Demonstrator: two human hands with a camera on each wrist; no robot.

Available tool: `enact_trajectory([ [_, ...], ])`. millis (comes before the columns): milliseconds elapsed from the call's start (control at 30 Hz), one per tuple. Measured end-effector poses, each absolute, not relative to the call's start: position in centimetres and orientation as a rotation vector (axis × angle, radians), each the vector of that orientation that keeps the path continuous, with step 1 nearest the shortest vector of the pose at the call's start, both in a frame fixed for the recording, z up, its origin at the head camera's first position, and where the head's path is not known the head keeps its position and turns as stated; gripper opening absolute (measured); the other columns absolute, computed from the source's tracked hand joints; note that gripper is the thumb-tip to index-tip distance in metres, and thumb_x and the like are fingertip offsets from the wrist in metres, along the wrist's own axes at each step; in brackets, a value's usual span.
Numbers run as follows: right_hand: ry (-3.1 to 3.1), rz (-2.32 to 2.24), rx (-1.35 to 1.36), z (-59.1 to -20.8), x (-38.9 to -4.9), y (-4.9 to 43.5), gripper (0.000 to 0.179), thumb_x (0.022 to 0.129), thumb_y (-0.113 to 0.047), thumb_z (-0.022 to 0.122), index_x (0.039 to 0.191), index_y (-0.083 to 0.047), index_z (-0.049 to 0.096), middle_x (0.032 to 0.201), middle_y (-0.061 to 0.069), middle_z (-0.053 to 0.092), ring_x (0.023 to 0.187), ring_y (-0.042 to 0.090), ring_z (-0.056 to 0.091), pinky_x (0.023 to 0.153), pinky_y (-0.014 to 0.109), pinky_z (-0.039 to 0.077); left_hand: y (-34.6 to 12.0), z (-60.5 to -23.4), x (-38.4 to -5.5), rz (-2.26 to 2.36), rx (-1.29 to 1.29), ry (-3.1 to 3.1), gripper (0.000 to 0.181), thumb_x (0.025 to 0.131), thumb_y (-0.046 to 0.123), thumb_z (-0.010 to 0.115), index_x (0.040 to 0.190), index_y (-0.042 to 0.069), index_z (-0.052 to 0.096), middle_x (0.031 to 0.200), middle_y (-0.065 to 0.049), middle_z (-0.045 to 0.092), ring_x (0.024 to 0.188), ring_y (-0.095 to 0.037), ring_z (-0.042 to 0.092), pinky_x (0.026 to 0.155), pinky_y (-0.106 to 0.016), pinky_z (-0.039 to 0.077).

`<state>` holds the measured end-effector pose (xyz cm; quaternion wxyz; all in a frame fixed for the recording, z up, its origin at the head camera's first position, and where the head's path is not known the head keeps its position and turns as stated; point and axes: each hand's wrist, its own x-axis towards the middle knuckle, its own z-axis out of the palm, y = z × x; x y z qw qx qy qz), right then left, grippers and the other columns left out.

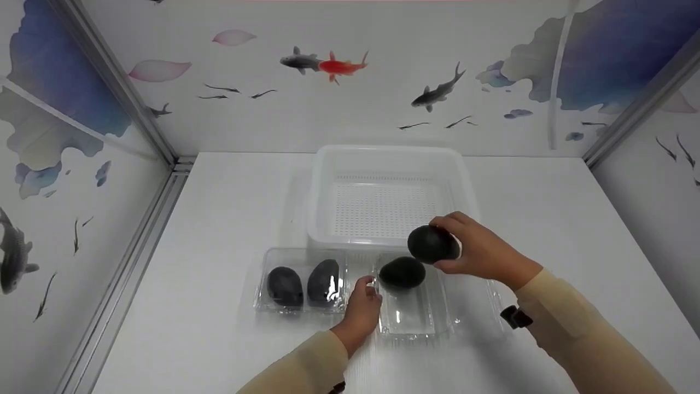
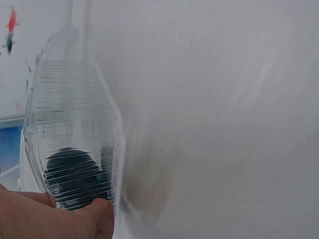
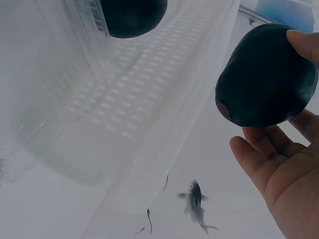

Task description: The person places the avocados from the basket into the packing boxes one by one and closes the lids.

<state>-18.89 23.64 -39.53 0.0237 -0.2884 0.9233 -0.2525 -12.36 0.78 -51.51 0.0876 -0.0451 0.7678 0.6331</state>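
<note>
My right hand grips a dark avocado between thumb and fingers, raised above the clear plastic box. In the right wrist view, the held avocado shows a brown stem scar. Another avocado lies at the far end of that box. With thumb and fingers, my left hand pinches the near left wall of the box, as the left wrist view shows on the ribbed clear plastic. To its left sits a second clear compartment with two avocados.
A white perforated basket stands just behind the clear boxes on the white table. Panels printed with fish and petals rise at the back and both sides, with metal rails along the left.
</note>
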Motion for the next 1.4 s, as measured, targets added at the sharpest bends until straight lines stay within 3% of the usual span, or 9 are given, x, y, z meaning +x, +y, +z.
enact_trajectory([
  [567, 2.857, -0.680, -0.936, -42.3, -16.0, 23.2, 0.060, 0.071, -0.018, 0.080, 0.125, -0.009, 0.055, 0.115, 0.003, 0.056, 0.100, 0.018, 0.057, 0.084, 0.039, 0.052, 0.9, -51.7, -12.3, 1.867, -0.163, 2.302, 0.037, 0.090, -0.001, 0.051, 0.126, -0.005, 0.046, 0.104, -0.021, 0.060, 0.092, -0.029, 0.058, 0.083, -0.042, 0.048],
  [1400, 2.848, -0.578, -1.042, -46.3, -13.5, 21.5, 0.061, 0.068, -0.019, 0.083, 0.122, -0.010, 0.056, 0.111, 0.004, 0.055, 0.099, 0.019, 0.058, 0.086, 0.040, 0.052, 0.8, -51.3, -12.0, 1.862, -0.145, 2.319, 0.039, 0.089, -0.002, 0.052, 0.127, -0.005, 0.045, 0.106, -0.023, 0.059, 0.097, -0.032, 0.058, 0.088, -0.045, 0.047],
])
